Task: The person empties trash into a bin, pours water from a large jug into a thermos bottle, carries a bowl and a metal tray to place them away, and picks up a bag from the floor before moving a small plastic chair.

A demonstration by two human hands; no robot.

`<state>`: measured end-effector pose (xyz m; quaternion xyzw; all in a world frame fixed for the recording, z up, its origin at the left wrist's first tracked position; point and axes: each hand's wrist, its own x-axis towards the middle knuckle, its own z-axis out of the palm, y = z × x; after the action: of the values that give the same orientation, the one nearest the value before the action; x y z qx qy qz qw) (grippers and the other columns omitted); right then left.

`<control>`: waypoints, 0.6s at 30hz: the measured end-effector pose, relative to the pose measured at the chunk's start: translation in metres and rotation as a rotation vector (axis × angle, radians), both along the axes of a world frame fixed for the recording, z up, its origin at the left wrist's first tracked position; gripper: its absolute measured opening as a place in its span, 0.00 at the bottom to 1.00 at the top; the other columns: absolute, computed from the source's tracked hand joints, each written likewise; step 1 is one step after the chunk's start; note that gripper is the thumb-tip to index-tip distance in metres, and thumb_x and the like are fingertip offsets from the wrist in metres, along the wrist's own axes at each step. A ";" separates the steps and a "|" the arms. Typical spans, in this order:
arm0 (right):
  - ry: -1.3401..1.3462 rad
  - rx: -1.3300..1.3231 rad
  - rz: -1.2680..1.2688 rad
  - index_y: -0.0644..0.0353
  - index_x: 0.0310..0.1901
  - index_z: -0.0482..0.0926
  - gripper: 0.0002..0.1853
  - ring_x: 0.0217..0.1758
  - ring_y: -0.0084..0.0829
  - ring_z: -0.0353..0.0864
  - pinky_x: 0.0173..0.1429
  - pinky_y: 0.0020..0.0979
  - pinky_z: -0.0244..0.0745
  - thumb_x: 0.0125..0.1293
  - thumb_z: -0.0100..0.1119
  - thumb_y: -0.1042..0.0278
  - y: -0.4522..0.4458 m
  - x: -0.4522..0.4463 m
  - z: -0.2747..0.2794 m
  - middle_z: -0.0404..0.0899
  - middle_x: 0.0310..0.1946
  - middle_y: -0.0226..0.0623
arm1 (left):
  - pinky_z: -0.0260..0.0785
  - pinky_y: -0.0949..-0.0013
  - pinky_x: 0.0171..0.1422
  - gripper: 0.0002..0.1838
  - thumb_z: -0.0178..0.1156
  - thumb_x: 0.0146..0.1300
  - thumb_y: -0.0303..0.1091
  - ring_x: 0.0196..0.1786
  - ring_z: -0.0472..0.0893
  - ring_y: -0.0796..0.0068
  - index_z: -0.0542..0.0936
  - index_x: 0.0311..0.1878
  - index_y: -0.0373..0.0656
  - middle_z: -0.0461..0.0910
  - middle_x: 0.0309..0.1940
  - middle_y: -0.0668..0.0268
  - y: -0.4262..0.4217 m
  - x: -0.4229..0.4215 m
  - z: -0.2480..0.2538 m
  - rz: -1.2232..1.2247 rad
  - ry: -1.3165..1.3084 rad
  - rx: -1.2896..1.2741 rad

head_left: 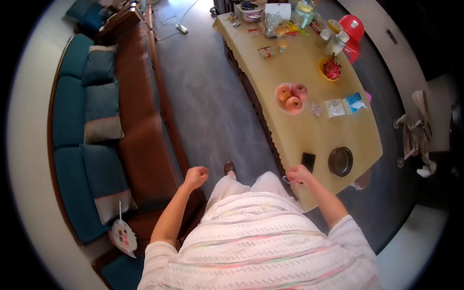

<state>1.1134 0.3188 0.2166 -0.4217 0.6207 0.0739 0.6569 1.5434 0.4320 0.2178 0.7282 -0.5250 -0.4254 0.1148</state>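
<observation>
My left hand (196, 178) is closed in a loose fist in the air, between the sofa and the table, with nothing visible in it. Over the table's near left edge, my right hand (299, 175) has its fingers curled closed. A small white thing (285, 180) shows at its fingertips, too small to name. Just beyond that hand lies a black phone (308, 161). To its right stands a round dark ashtray-like dish (340, 161). Farther along the table, a pinkish plate (290, 112) holds three apples (293, 104).
The long table (270, 140) also carries packets (335, 108), a yellow bowl with dragon fruit (332, 69), and a jug (303, 14). A red chair (352, 31) stands behind. On the left is a sofa (140, 111) with cushions and a fan (124, 238). A power strip (181, 28) lies on the floor.
</observation>
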 end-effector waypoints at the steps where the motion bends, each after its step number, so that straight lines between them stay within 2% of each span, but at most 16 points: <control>1: 0.000 -0.010 -0.058 0.62 0.35 0.77 0.08 0.24 0.23 0.78 0.21 0.23 0.67 0.57 0.55 0.67 -0.005 0.001 -0.006 0.77 0.25 0.31 | 0.71 0.67 0.41 0.12 0.57 0.49 0.33 0.35 0.80 0.63 0.81 0.36 0.40 0.80 0.30 0.57 -0.028 0.011 0.002 -0.045 -0.006 0.027; 2: 0.002 -0.018 -0.116 0.62 0.35 0.76 0.08 0.24 0.23 0.78 0.21 0.23 0.67 0.57 0.55 0.66 -0.009 0.000 -0.012 0.77 0.25 0.31 | 0.71 0.65 0.44 0.12 0.56 0.48 0.34 0.39 0.80 0.58 0.81 0.36 0.41 0.80 0.33 0.55 -0.053 0.018 0.002 -0.090 -0.011 0.055; 6: 0.023 0.009 -0.276 0.60 0.35 0.75 0.08 0.24 0.22 0.78 0.22 0.22 0.68 0.57 0.56 0.66 -0.023 0.004 -0.003 0.78 0.25 0.30 | 0.71 0.64 0.45 0.12 0.55 0.47 0.33 0.39 0.79 0.57 0.81 0.36 0.42 0.80 0.33 0.55 -0.141 0.020 -0.014 -0.128 0.018 0.018; 8: 0.025 0.048 -0.376 0.62 0.36 0.76 0.09 0.24 0.23 0.78 0.23 0.23 0.71 0.56 0.56 0.67 -0.027 -0.001 -0.013 0.78 0.24 0.32 | 0.71 0.63 0.45 0.12 0.55 0.48 0.33 0.39 0.79 0.57 0.81 0.36 0.42 0.80 0.33 0.55 -0.178 0.008 -0.021 -0.162 0.046 0.017; 11: 0.039 0.082 -0.485 0.61 0.35 0.75 0.08 0.23 0.22 0.78 0.23 0.23 0.72 0.56 0.56 0.67 -0.052 -0.009 -0.024 0.78 0.24 0.31 | 0.71 0.71 0.42 0.13 0.57 0.49 0.31 0.35 0.80 0.68 0.81 0.39 0.41 0.81 0.31 0.60 -0.228 -0.013 -0.030 -0.316 0.027 0.115; 15: 0.056 0.140 -0.592 0.59 0.38 0.74 0.09 0.26 0.22 0.78 0.25 0.24 0.72 0.57 0.55 0.67 -0.093 -0.013 -0.050 0.78 0.26 0.31 | 0.71 0.71 0.41 0.13 0.59 0.49 0.32 0.34 0.79 0.70 0.81 0.39 0.41 0.81 0.32 0.61 -0.280 -0.030 -0.034 -0.406 0.018 0.069; 18: 0.007 0.184 -0.582 0.59 0.41 0.73 0.10 0.27 0.23 0.78 0.28 0.25 0.72 0.58 0.53 0.67 -0.138 -0.008 -0.040 0.77 0.27 0.31 | 0.71 0.72 0.39 0.12 0.59 0.50 0.32 0.33 0.79 0.72 0.81 0.38 0.40 0.81 0.30 0.61 -0.319 -0.034 -0.052 -0.324 0.142 0.111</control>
<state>1.1058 0.1813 0.1769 -0.1644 0.7083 -0.0601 0.6839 1.5091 0.1128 0.1660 0.6074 -0.6018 -0.5170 0.0410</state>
